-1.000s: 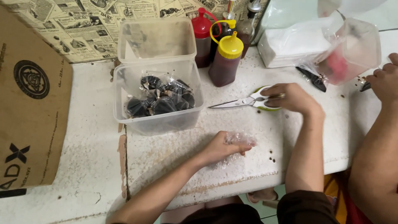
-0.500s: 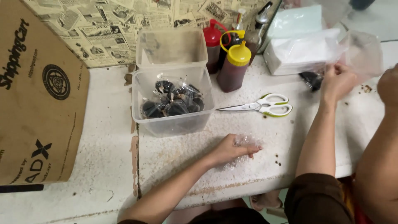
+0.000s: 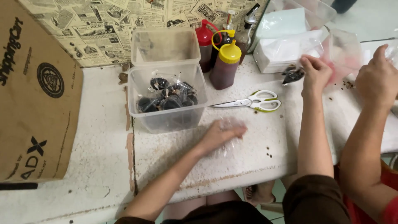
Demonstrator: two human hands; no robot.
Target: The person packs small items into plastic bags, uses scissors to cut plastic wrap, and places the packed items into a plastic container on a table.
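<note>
Landmark: the scissors point(image 3: 253, 101), lying flat and untouched on the white worktop point(image 3: 257, 153).

Your left hand point(image 3: 219, 133) lay palm-down just in front of the scissors, fingers together, pressing a small clear plastic bag point(image 3: 232, 124) flat against the worktop. It was pinned, not pinched.

Your right hand point(image 3: 316, 72) reached past and to the right of the scissors, fingertips closed on a small dark sauce packet point(image 3: 293, 76) beside the white tissue pack point(image 3: 286, 49).

Left of the scissors stood 1 clear tub point(image 3: 166, 116) of filled dark packets. Behind the scissors stood 1 yellow-capped bottle point(image 3: 226, 64).

Another person's hand point(image 3: 377, 81) worked far right of the scissors; you could not tell what it held.

Risks, as judgement: the packet looked lightly held and could drop or split, spilling sauce. The thin bag could slide under your flat palm.
</note>
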